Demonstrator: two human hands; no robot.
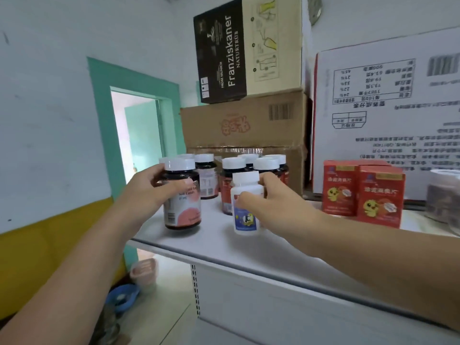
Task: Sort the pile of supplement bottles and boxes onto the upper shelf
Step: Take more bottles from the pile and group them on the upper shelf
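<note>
- The left forearm [82,252] and right forearm [373,252] reach in from the bottom corners toward the upper shelf [224,247].
- The left hand [146,192] grips a dark bottle [183,200] with a pink label, fingers wrapped round its upper body. The bottle is upright near the shelf's front left edge; whether its base touches I cannot tell.
- The right hand [268,197] pinches a white bottle [245,205] at its shoulder, thumb in front. The bottle is upright and appears to stand on the shelf.
- Both bottles lie just ahead of their palms, long axes vertical.
- The matching dark bottles [249,165] stand directly behind, so I judge the coming move to be a short push back.
- Red boxes [361,192] sit to the right, well apart.
</note>
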